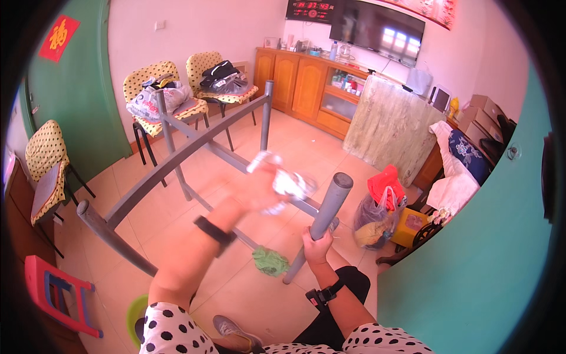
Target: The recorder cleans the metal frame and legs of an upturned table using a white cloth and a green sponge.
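A grey metal table frame without a top stands upright before me, its legs on the tiled floor. My left hand reaches across it and holds a crumpled white cloth; both are blurred. The cloth is near the frame's right-hand rail, though I cannot tell whether they touch. Around the nearest right leg, below its round top end, my right hand is closed. Down on the floor, a green plastic bag lies beside that leg's foot.
A lime-green basin and a red plastic stool are at lower left. Chairs with dotted covers line the left and back. A stuffed plastic bag sits on the right, near a teal door. Wooden cabinets stand behind.
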The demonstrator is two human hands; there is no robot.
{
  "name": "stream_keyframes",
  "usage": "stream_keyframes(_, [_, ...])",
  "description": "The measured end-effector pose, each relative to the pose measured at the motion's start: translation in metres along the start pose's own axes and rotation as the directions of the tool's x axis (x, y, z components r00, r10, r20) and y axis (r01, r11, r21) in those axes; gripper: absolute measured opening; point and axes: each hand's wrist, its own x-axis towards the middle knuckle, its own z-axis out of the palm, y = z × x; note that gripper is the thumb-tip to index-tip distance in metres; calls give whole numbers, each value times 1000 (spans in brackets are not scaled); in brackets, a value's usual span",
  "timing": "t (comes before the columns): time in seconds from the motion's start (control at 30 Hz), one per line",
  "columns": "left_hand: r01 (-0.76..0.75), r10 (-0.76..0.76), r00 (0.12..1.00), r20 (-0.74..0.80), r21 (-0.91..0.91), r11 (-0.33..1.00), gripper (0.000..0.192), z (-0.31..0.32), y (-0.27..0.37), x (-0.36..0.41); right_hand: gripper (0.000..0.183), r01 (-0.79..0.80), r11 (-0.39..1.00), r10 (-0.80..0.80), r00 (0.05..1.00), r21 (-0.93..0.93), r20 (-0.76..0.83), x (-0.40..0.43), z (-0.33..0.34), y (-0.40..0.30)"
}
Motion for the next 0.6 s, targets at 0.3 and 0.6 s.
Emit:
stream_keyframes(0.3, [-423, 467, 876, -118, 278, 862, 53, 21, -12, -3, 17, 23, 999, -23, 1000, -22, 6, -3, 4, -5])
stream_keyframes(0.6, [-131, 145, 989, -3, 404, 905, 59, -56, -101, 3, 18, 0, 1000, 0, 1000, -1, 18, -3, 0, -6])
